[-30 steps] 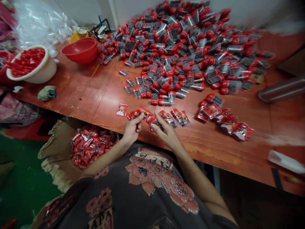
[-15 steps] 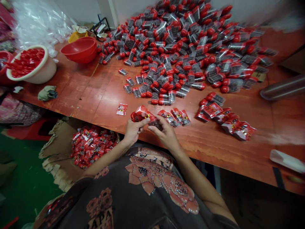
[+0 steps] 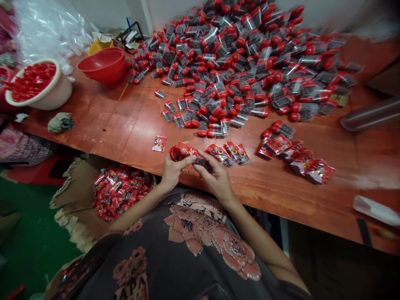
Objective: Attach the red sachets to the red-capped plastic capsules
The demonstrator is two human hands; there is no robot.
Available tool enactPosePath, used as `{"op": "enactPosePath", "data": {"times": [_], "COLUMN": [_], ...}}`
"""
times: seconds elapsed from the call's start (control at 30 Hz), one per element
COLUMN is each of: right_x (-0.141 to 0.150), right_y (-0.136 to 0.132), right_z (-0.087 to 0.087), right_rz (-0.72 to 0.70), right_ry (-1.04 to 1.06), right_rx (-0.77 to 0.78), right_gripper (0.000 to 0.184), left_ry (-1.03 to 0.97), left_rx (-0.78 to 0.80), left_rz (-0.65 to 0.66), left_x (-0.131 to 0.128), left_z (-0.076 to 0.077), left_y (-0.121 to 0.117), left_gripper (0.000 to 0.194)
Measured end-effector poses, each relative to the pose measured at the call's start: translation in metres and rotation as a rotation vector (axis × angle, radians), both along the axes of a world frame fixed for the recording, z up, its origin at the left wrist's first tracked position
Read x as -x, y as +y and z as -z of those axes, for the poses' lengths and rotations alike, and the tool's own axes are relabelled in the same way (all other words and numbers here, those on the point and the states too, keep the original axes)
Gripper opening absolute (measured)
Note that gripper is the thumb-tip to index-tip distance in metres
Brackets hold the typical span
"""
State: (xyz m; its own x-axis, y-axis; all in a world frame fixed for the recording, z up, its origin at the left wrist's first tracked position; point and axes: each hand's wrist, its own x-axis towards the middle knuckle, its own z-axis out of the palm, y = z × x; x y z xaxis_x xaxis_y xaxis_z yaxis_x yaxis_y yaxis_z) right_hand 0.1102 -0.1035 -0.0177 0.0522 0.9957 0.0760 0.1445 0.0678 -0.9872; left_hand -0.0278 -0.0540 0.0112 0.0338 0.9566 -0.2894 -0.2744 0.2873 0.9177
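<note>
Left hand is closed in a pinch on a red foil sachet, while a dark-filled clear packet is pinched by the right hand, just above the red wooden table.

Legible marking, one item: capitals "APA", possibly part of a longer word, cut off by the lower edge of the view, printed low on the front of my dark shirt, below the floral motif. Also noted: a red foil sachet, lying beyond my shirt on the table, carrying small print, too small to read.
</note>
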Motion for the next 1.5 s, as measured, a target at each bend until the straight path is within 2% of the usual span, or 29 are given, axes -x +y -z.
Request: {"op": "enactPosePath", "data": {"times": [0.2, 0.37, 0.43, 0.57, 0.63, 0.7, 0.87, 0.97, 1.03, 1.17, 1.23, 1.37, 1.5], "right_x": [0.011, 0.015, 0.015, 0.013, 0.011, 0.01, 0.011, 0.011, 0.009, 0.002, -0.001, -0.002, -0.002], "right_y": [-0.003, -0.005, -0.006, -0.008, -0.009, -0.008, -0.004, 0.0, 0.003, 0.006, 0.006, 0.006, 0.007], "right_z": [0.009, 0.004, 0.005, 0.008, 0.008, 0.009, 0.015, 0.017, 0.015, 0.012, 0.013, 0.016, 0.016], "right_rz": [0.14, 0.133, 0.135, 0.123, 0.099, 0.073, 0.025, 0.073, 0.082, 0.004, -0.011, 0.069, 0.127], "right_ry": [0.16, 0.085, 0.06, 0.044, 0.043, 0.046, 0.081, 0.149, 0.205, 0.346, 0.385, 0.48, 0.462], "right_rx": [0.029, -0.018, -0.025, -0.013, -0.013, -0.004, 0.043, 0.09, 0.133, 0.207, 0.232, 0.253, 0.279], "right_gripper": [0.034, 0.033, 0.037, 0.047, 0.052, 0.056, 0.056, 0.057, 0.056, 0.049, 0.046, 0.037, 0.03], "left_ry": [-0.014, -0.064, -0.075, -0.055, -0.04, -0.033, -0.037, -0.018, -0.007, -0.019, 0.002, 0.041, 0.026], "left_rx": [0.014, -0.029, -0.009, 0.066, 0.08, 0.093, 0.15, 0.174, 0.175, 0.144, 0.125, 0.127, 0.162], "left_rz": [-0.004, -0.038, -0.014, 0.129, 0.174, 0.164, -0.021, 0.048, 0.077, -0.023, -0.034, 0.012, 0.066], "left_x": [-0.002, -0.006, -0.007, -0.006, -0.005, -0.005, -0.009, -0.011, -0.01, -0.002, 0.002, 0.004, 0.001], "left_z": [0.002, -0.006, -0.01, -0.012, -0.01, -0.005, 0.011, 0.017, 0.018, 0.016, 0.015, 0.015, 0.019], "left_y": [-0.001, 0.0, 0.001, 0.004, 0.006, 0.007, -0.001, -0.007, -0.007, 0.0, 0.004, 0.001, -0.006], "left_gripper": [0.03, 0.037, 0.036, 0.035, 0.035, 0.032, 0.032, 0.032, 0.034, 0.034, 0.033, 0.036, 0.037]}}
